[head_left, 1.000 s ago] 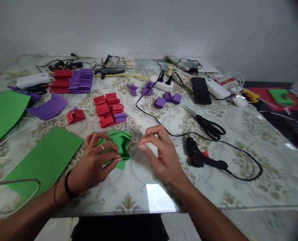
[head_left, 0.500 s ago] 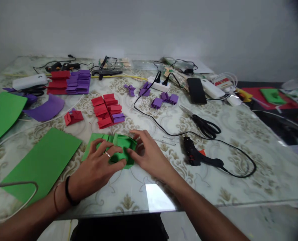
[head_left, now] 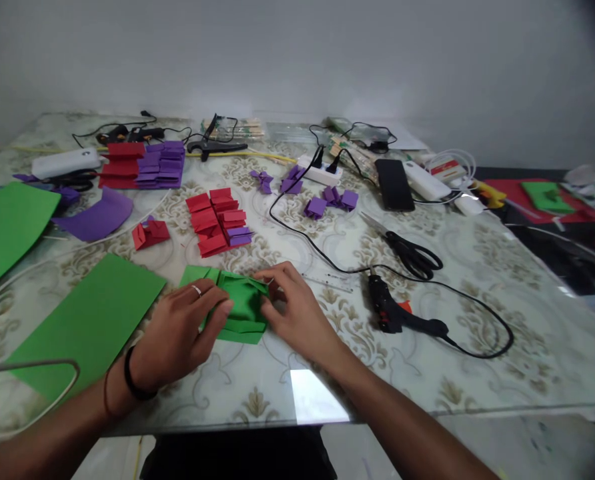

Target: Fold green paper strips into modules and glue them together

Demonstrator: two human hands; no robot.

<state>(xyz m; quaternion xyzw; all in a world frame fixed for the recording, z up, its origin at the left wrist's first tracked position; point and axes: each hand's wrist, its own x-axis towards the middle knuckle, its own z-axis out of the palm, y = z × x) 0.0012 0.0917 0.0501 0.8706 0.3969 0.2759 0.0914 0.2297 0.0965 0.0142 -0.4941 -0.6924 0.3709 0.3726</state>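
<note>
A folded green paper [head_left: 244, 303] with raised flaps lies at the table's front, between my hands. My left hand [head_left: 180, 327], with a ring and a black wristband, rests over its left part; the fingers are curled onto it and their tips are partly hidden. At the paper's right edge, my right hand [head_left: 292, 307] pinches an upright flap between thumb and fingers. Just beyond lie folded red paper pieces [head_left: 212, 223] set in two columns, one of them purple. A flat green sheet [head_left: 90, 317] is left of my left hand.
To the right are a black glue gun [head_left: 397, 310] with its cord, black-handled scissors [head_left: 407, 250] and a clear ruler [head_left: 327, 282]. Farther back are a phone [head_left: 394, 183], a white power strip [head_left: 320, 171] and purple folded pieces [head_left: 315, 208]. A white cable [head_left: 72, 380] crosses the left side.
My left hand has slid a little left and down, its fingers drawing back from the paper's middle. The paper's near flap now lies flatter, and my right hand stays at the right edge.
</note>
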